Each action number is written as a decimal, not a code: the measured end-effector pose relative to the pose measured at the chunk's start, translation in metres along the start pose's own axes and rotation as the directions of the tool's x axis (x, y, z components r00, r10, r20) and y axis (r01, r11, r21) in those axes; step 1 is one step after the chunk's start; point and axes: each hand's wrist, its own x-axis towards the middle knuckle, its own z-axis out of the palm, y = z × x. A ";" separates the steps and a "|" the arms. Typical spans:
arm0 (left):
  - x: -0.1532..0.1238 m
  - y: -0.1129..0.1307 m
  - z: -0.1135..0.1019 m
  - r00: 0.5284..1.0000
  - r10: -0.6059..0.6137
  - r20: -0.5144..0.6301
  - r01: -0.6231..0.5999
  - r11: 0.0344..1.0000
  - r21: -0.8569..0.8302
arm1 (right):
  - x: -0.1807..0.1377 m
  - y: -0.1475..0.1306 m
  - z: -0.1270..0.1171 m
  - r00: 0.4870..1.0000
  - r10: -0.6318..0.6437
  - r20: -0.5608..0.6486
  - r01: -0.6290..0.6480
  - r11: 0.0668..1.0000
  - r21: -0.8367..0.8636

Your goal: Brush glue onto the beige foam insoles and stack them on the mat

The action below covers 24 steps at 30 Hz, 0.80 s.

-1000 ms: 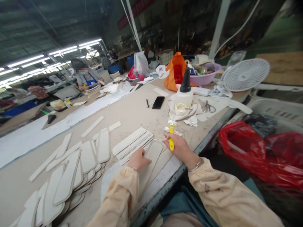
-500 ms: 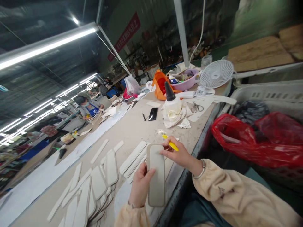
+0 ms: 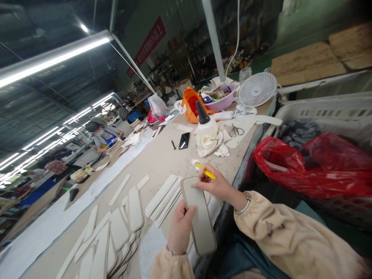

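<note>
panel (image 3: 201, 223): long axis near-to-far, tilted; left hand (image 3: 179, 228) pinches its left edge; right hand (image 3: 215, 183) grips yellow tool (image 3: 209, 174), fingers touching panel's far end.

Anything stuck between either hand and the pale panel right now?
Nothing visible. The left hand grips the pale panel directly at its side, and the right hand touches its upper end. The yellow tool in that right hand sits beside the contact, apparently not blocking it.
</note>
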 end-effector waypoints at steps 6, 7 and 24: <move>0.001 -0.003 0.000 1.000 -0.007 0.016 0.007 1.000 0.016 | 0.001 0.005 -0.004 1.000 -0.006 0.017 0.007 1.000 -0.028; 0.001 -0.004 0.000 1.000 -0.005 0.013 0.005 1.000 0.023 | 0.002 0.005 -0.004 1.000 -0.009 0.019 0.009 0.999 -0.031; 0.005 -0.009 0.004 1.000 -0.004 -0.025 0.004 1.000 -0.015 | 0.006 0.014 -0.006 1.000 -0.015 0.028 0.018 0.995 -0.099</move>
